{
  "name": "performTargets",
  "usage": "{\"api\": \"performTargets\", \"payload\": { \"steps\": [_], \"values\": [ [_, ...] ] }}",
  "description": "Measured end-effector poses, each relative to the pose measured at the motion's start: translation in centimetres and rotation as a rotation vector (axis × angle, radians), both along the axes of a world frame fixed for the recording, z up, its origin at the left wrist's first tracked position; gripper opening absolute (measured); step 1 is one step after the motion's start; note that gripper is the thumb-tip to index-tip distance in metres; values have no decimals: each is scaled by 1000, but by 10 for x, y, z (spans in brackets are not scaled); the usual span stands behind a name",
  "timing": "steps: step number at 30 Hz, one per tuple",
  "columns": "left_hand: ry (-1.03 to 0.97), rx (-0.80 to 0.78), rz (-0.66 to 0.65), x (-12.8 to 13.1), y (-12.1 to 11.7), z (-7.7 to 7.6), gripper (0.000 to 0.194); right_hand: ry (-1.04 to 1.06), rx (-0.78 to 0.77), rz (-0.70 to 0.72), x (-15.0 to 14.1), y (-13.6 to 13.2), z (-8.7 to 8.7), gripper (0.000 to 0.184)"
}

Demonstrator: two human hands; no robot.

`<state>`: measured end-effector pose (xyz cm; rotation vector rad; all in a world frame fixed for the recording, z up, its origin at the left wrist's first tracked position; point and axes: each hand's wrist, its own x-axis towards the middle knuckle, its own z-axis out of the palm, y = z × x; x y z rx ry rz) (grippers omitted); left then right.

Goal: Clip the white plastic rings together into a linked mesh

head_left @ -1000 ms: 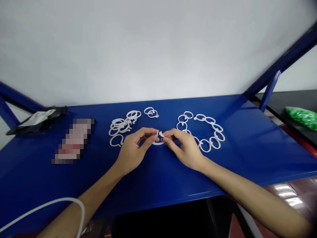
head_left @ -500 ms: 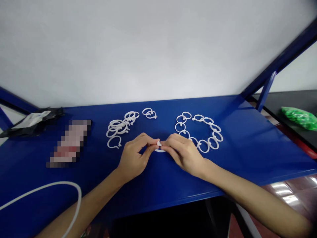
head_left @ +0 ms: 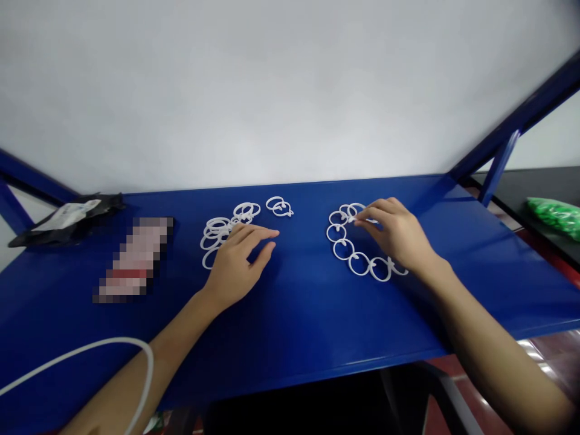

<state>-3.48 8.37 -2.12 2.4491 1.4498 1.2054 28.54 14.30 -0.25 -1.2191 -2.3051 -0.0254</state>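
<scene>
My right hand (head_left: 401,237) reaches over the far side of a loop of white plastic rings (head_left: 336,232), its fingertips pinched at the edge of a white ring (head_left: 355,205). Part of the loop lies hidden under this hand. Each ring has a small clasp-like tab on it. My left hand (head_left: 238,263) hovers palm down over the table with thumb and fingers apart, holding nothing. Behind it lies a loose pile of similar white rings (head_left: 218,225), partly covered by the hand. Two more rings (head_left: 281,209) rest together farther back, between the hands.
A blue table (head_left: 308,326) stands against a pale wall. On its left are a blurred-out flat object (head_left: 136,260) and a black plastic bag (head_left: 67,217). A white cable (head_left: 90,345) arcs across my left forearm. Green packaged material (head_left: 555,216) lies on a dark surface at right.
My hands have parted from the ring they both held at the centre. The right one has moved right and away to the loop; the left has drawn back left and opened.
</scene>
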Motion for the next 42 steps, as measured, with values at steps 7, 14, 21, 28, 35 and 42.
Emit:
{"api": "performTargets", "payload": {
  "steps": [7,14,21,28,35,42],
  "values": [
    [55,-34,-21,-2,3,-6,15,-133,11,-94,25,15,-19,22],
    [68,-67,-52,0,2,-8,18,-172,33,-127,17,21,-25,24],
    [82,-108,-65,0,2,-9,18,-143,49,-126,15,27,-31,19],
    [100,-101,-73,-2,3,-13,18,25,27,-160,22,22,-22,19],
    [188,-4,51,-13,13,-16,18,88,31,-197,17,9,-16,20],
    [380,51,210,-14,24,-23,23,7,76,10,-27,-16,-13,24]
  ]
}}
